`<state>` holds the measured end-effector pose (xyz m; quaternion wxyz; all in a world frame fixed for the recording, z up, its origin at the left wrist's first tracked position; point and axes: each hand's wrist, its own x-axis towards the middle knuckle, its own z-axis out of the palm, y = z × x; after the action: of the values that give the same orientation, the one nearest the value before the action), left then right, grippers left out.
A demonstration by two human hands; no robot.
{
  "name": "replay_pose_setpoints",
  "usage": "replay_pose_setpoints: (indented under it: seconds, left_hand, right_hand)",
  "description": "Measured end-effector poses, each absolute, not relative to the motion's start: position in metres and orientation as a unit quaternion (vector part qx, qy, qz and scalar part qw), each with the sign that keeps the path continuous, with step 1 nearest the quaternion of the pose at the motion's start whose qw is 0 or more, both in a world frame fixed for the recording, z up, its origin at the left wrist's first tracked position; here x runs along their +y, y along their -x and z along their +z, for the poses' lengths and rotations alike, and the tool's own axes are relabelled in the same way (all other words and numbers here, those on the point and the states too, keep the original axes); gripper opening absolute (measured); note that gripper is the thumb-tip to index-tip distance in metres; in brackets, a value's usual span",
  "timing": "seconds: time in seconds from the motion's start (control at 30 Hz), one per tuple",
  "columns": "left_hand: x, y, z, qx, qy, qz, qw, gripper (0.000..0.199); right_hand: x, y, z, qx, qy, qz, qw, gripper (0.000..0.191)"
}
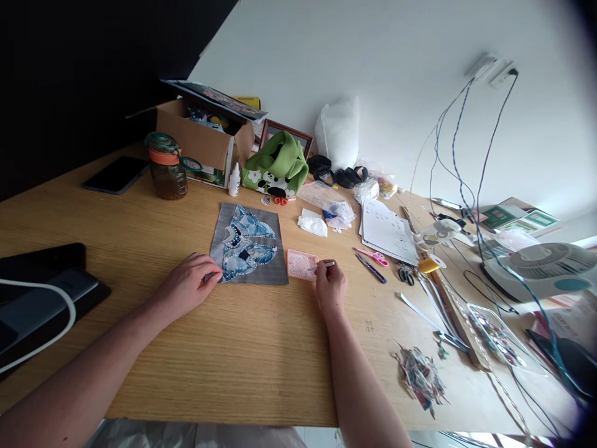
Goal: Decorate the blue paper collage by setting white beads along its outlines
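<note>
The wooden bench [261,348] fills most of the frame, with a pale, fine grain. At upper left stands an open cardboard box [198,140], and before it a brown jar [166,167] with an orange band. A soft green bag [278,165] lies near the centre top, and a round white fan [543,267] sits at the right edge.

In the middle lies the grey cloth [249,244], a flat rectangle. Blue patterned pieces with white edging already cover much of it, so the work looks well advanced; the grey margins remain bare, and whether more pieces will come one cannot tell. A heap of small paper scraps [420,373] at lower right suggests much cutting is done.

The left hand [189,287] rests at the lower left corner of the cloth, fingers curled and pressing on its edge. The right hand [330,287] pinches a thin white tool [328,265], its tip just at the pink pad [302,264], a small square with a lacy texture, lying beside the cloth on its right. Pink scissors [373,256] lie near, farther right.
</note>
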<state>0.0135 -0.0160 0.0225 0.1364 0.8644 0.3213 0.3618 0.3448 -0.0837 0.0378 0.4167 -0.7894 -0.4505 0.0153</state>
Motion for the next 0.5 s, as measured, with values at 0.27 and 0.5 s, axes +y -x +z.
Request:
replay_pose_setpoints:
  seconds: [0.27, 0.5]
  left_hand:
    - [-0.0169, -0.0136, 0.0222, 0.321, -0.862, 0.366, 0.139, 0.023]
    - [-0.0176, -0.0137, 0.0236, 0.327, -0.862, 0.359, 0.143, 0.026]
  right_hand:
    - [-0.0828, -0.3434, 0.039, -0.461, 0.794, 0.014, 0.395, 0.032]
    - [-0.0829, -0.3428, 0.0403, -0.456, 0.796, 0.017, 0.399, 0.032]
